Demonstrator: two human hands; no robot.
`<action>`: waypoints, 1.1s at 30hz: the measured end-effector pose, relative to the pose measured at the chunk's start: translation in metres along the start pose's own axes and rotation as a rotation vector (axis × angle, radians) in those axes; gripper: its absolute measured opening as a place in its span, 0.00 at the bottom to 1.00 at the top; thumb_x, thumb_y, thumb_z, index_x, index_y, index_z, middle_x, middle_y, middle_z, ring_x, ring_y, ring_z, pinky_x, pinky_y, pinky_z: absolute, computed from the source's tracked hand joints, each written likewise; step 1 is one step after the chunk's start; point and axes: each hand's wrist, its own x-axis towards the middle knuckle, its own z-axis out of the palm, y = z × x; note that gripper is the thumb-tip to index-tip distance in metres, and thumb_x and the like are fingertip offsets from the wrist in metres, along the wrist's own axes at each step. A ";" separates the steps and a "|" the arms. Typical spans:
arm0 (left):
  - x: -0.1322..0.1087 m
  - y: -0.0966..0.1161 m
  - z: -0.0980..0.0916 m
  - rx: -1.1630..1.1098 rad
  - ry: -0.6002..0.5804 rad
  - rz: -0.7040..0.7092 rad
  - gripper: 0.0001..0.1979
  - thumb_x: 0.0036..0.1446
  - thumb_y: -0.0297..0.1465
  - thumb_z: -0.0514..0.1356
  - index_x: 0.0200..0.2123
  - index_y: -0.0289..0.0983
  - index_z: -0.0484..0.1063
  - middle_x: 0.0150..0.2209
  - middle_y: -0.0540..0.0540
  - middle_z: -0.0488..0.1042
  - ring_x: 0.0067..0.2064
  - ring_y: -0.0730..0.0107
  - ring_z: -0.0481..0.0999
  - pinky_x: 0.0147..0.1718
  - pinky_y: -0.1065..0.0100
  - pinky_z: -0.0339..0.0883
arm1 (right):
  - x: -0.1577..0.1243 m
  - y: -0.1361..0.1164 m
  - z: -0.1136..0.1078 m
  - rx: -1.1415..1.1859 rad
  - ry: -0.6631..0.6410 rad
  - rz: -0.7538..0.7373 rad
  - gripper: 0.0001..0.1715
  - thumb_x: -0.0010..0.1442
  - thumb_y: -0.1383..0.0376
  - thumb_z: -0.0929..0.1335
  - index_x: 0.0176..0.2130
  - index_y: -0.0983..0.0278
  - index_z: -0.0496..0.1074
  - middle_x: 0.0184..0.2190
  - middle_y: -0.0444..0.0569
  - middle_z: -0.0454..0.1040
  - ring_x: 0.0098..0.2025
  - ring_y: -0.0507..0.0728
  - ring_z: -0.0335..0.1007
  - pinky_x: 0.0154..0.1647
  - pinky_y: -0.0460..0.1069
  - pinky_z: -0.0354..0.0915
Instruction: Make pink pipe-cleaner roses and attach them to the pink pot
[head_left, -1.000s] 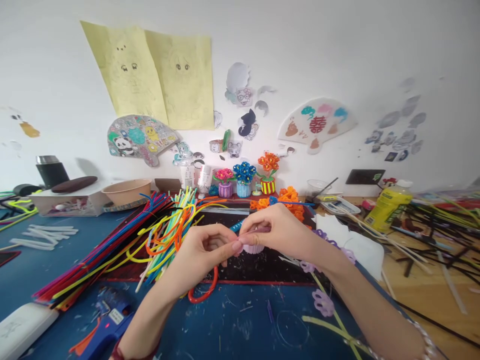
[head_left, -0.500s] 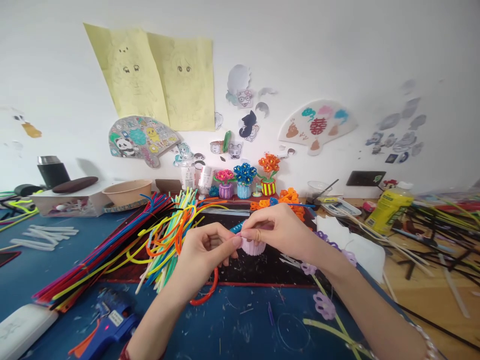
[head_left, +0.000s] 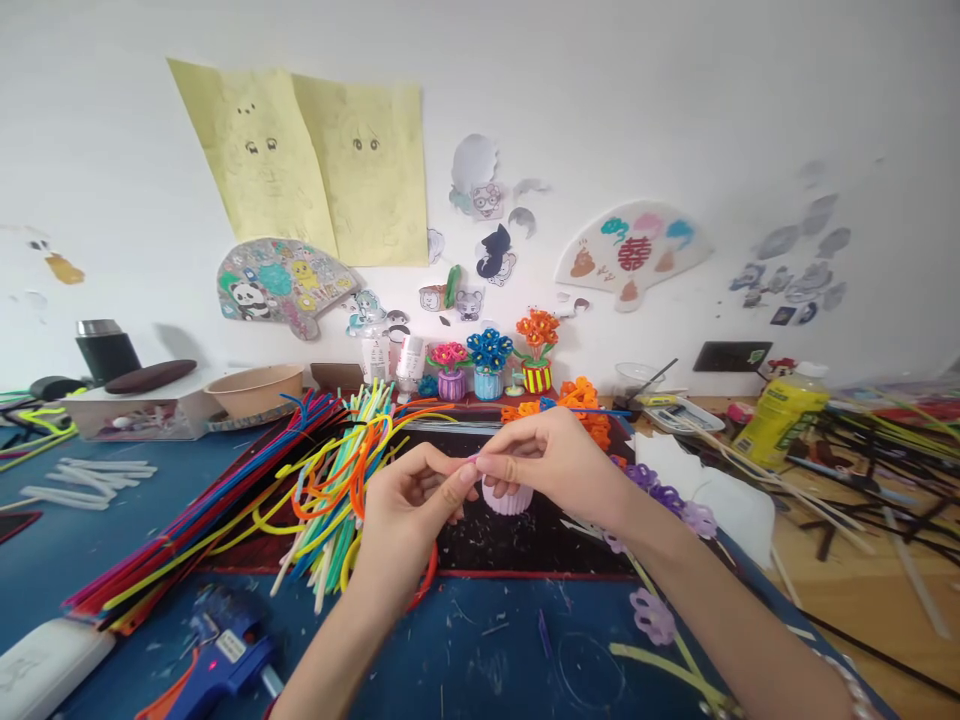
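Blue tabletop (head_left: 450,650), some room before red mat edge (head_left: 540,575) — hands (head_left: 416,500) together, pinching purple bit (head_left: 474,458) near lilac pot (head_left: 507,501).

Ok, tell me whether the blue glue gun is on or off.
On, it appears: a small red light glows on the blue glue gun. Whether it is hot, I cannot tell.

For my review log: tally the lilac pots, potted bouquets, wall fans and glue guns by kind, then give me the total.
Lilac pot: 1
Potted bouquets: 3
Wall fans: 2
Glue gun: 1
Total: 7
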 end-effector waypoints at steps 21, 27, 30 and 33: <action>0.000 0.005 -0.015 0.722 -0.457 -0.035 0.12 0.57 0.33 0.61 0.22 0.37 0.71 0.18 0.54 0.67 0.20 0.77 0.60 0.18 0.76 0.50 | -0.009 -0.012 -0.009 -0.744 -0.250 -0.363 0.12 0.64 0.78 0.67 0.34 0.66 0.78 0.31 0.46 0.77 0.35 0.52 0.70 0.37 0.46 0.62; 0.000 -0.001 -0.013 0.780 -0.490 0.030 0.11 0.56 0.32 0.62 0.23 0.37 0.73 0.17 0.55 0.66 0.19 0.78 0.60 0.18 0.76 0.49 | -0.010 -0.009 -0.004 -0.803 -0.281 -0.411 0.11 0.64 0.77 0.67 0.35 0.65 0.78 0.32 0.46 0.76 0.36 0.54 0.70 0.38 0.47 0.62; 0.000 -0.002 -0.012 0.776 -0.468 0.036 0.12 0.56 0.33 0.62 0.21 0.37 0.75 0.16 0.53 0.69 0.19 0.77 0.62 0.18 0.75 0.51 | -0.011 -0.008 -0.005 -0.825 -0.287 -0.408 0.12 0.65 0.76 0.67 0.35 0.64 0.77 0.32 0.46 0.75 0.37 0.54 0.70 0.38 0.48 0.62; -0.001 -0.001 -0.011 0.716 -0.444 -0.024 0.14 0.58 0.35 0.61 0.22 0.37 0.76 0.20 0.49 0.76 0.21 0.73 0.72 0.20 0.74 0.60 | -0.010 -0.009 -0.007 -0.853 -0.275 -0.412 0.13 0.65 0.77 0.65 0.34 0.65 0.76 0.32 0.46 0.75 0.36 0.54 0.69 0.37 0.48 0.61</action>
